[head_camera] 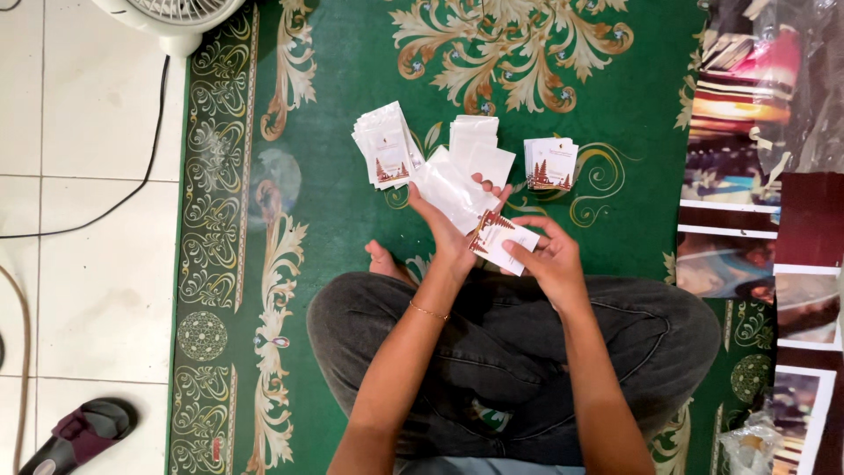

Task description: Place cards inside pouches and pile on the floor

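Note:
I sit cross-legged on a green patterned carpet (352, 105). My left hand (448, 230) holds a clear plastic sleeve (444, 189) fanned toward the carpet. My right hand (549, 255) grips a small white printed card (501, 240) with a red-brown corner, its edge touching the left hand. On the carpet ahead lie a stack of sleeved cards (385, 145) at left, a pile of blank white sleeves (479, 145) in the middle, and a stack of printed cards (550, 163) at right.
A white fan base (171, 18) and a black cable (132, 185) are on the tiled floor at left. A sandal (83, 431) lies at the lower left. Glossy printed sheets (756, 202) cover the right side. A crumpled plastic bag (747, 444) sits at bottom right.

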